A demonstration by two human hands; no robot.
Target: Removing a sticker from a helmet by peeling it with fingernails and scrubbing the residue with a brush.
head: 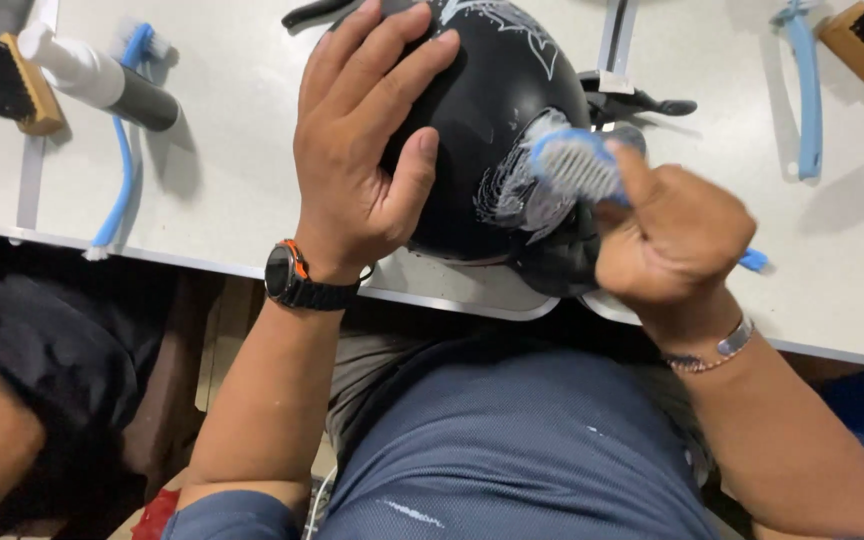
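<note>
The left hand (362, 150) lies spread, fingers released, steadying the black helmet (497, 130). The right hand (667, 240) is clenched around the blue brush (577, 165), bristles in foam. Short, light strokes suit best.

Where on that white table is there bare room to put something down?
Bare table lies between the spray bottle and the helmet, and between the helmet and the far blue brush. It is crowded around the helmet, with both hands.

White table (252, 180) under black helmet (492, 120), blue brushes (127, 150), wooden brushes (12, 80), spray bottle (102, 80).
</note>
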